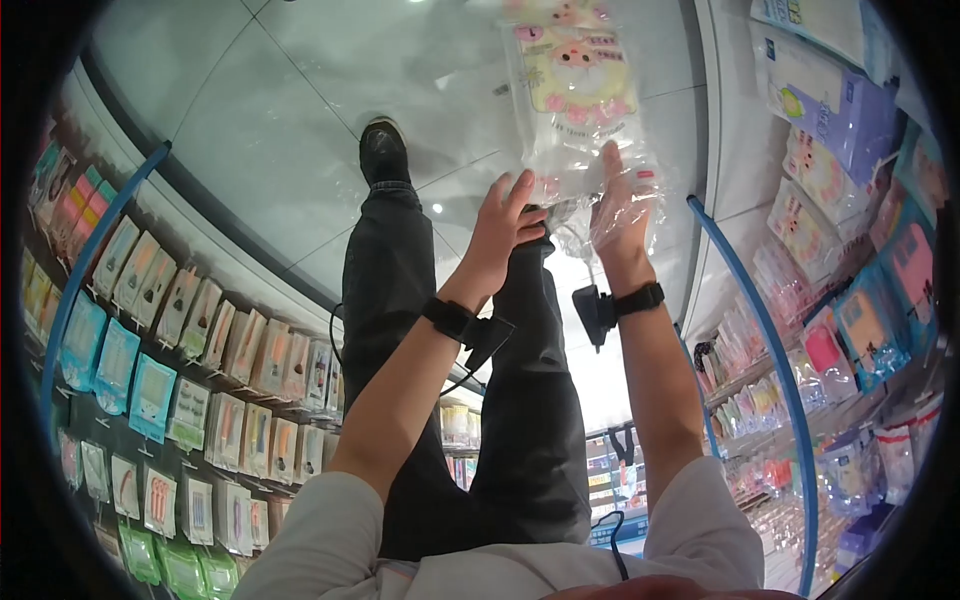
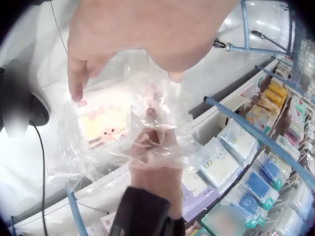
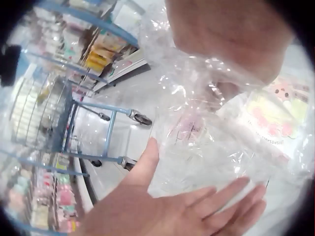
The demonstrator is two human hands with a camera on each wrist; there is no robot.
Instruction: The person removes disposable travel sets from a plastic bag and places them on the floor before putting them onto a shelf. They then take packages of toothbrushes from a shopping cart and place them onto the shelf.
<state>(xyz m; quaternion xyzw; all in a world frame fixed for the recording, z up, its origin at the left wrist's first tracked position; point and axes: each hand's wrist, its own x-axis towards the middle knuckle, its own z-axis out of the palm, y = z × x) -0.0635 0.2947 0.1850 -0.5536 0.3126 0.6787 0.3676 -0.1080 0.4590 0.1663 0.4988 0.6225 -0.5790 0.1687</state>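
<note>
A clear plastic bag [image 1: 580, 190] hangs out in front of the body, crinkled and shiny. Flat packs printed with a pink-and-yellow cartoon animal [image 1: 580, 75] show at its far end; one such pack [image 2: 106, 120] also shows in the left wrist view. My right hand [image 1: 622, 215] grips the bag near its close end, and film covers part of the fingers. In the right wrist view, folds of film bunch around that hand [image 3: 229, 39]. My left hand [image 1: 497, 235] is beside the bag with its fingers extended, the fingertips close to the bag's edge.
Racks of hanging packaged tools [image 1: 240, 350] line the left side. Bagged goods [image 1: 820, 100] fill shelves on the right. Blue rails [image 1: 770, 340] curve along both sides. A blue wheeled cart [image 3: 93, 123] stands nearby on the tiled floor [image 1: 270, 100].
</note>
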